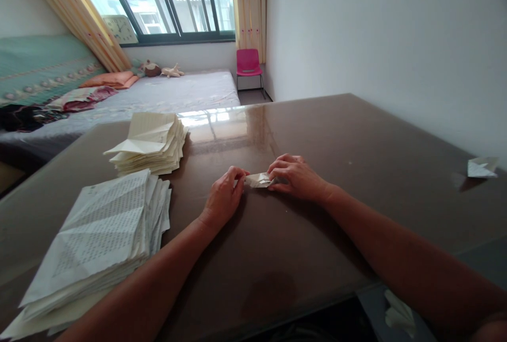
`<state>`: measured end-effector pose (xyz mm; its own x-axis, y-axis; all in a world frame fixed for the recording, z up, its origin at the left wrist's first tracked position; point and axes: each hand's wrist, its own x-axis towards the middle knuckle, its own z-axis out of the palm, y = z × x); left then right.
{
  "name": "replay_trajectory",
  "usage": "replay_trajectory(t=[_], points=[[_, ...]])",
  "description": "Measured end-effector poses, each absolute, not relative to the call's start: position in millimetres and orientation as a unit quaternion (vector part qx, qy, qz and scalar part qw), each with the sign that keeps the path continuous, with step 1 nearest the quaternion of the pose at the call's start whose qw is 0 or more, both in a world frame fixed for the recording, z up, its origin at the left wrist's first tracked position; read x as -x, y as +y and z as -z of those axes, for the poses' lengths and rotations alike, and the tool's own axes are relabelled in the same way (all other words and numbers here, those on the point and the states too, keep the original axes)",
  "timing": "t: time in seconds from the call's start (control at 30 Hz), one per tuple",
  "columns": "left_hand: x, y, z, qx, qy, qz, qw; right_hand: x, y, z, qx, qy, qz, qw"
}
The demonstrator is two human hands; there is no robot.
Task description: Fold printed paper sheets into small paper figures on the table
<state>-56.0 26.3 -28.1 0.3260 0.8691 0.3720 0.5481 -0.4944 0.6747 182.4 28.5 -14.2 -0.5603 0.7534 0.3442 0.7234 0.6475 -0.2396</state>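
Note:
Between my two hands, low over the brown table [317,136], is a small folded piece of paper [259,179], whitish with several creases. My left hand [226,191] pinches its left end between thumb and fingers. On the other end, my right hand [295,177] is closed with the fingers on top and the thumb at the near side. My fingers hide both ends of the paper.
Left of my forearm lies a thick stack of printed sheets [99,225]. Behind it sits a stack of cream-coloured paper [152,144]. A folded paper piece [481,168] rests at the table's right side by the wall. Beyond stand a bed [198,85] and a pink chair [249,63].

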Motion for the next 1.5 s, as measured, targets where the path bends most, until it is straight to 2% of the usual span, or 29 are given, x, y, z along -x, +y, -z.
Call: replay_trajectory(t=[0.5, 0.7, 0.93, 1.17, 1.5], points=[[47, 25, 13, -0.855, 0.412, -0.262, 0.172, -173, 23, 7, 0.381, -0.9, -0.013, 0.21], [49, 37, 21, -0.832, 0.444, -0.259, 0.208, -176, 22, 5, 0.371, -0.905, -0.041, 0.203], [53, 36, 12, -0.831, 0.446, -0.236, 0.234, -177, 29, 14, 0.428, -0.859, -0.15, 0.238], [49, 38, 11, -0.787, 0.523, -0.244, 0.216, -172, 36, 16, 0.521, -0.805, -0.157, 0.238], [43, 39, 18, -0.775, 0.53, -0.275, 0.207, -169, 44, 10, 0.602, -0.768, -0.159, 0.153]])
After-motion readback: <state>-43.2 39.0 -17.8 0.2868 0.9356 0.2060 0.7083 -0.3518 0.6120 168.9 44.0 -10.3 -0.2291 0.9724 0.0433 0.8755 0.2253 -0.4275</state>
